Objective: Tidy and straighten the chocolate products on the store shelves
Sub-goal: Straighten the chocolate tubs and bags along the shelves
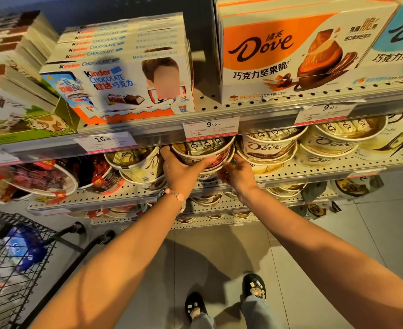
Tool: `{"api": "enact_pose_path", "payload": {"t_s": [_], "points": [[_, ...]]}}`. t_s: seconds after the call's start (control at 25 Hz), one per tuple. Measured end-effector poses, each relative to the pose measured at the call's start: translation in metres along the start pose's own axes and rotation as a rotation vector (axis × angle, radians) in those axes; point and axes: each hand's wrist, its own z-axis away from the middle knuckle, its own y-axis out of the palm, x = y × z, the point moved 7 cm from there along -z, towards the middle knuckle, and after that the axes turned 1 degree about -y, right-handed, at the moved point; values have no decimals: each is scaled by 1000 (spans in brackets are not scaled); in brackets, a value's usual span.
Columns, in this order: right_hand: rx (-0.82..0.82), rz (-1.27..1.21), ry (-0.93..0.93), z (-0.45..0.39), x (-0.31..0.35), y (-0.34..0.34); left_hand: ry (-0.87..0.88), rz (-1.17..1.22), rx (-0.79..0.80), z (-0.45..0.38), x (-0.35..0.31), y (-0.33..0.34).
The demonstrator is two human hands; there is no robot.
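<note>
A round cream Dove chocolate tub point(204, 148) sits on top of a stack on the middle shelf, just under a price rail. My left hand point(180, 169) grips its left side and underside, thumb across the front. My right hand point(237, 173) reaches in beside the lower tubs of the same stack, fingers spread and touching their right edge. Stacks of the same tubs stand to the right point(268, 148) and left point(136, 162). The back of the stack is hidden by the rail.
Kinder Chocolate boxes point(124, 89) and a large orange Dove carton point(285, 48) fill the top shelf. Red-lidded tubs point(39, 180) lie at the left. A shopping cart point(13, 269) stands at the lower left. Lower shelves hold more tubs; tiled floor lies below.
</note>
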Motion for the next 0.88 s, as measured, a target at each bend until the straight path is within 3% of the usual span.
{"api": "enact_pose_path", "payload": {"t_s": [0.4,0.6,0.68,0.76,0.88], "points": [[-60,-13,61,0,0,2,-16,43,198,-6,16,4],[-160,269,-19,18,7,0,27,-46,263,14,22,-17],[-238,348,-109,37,10,3,71,-84,137,22,29,-46],[-256,449,-193,51,9,18,107,-81,-104,20,35,-85],[-137,468,-151,46,-8,59,54,-169,-334,4,36,-119]]}}
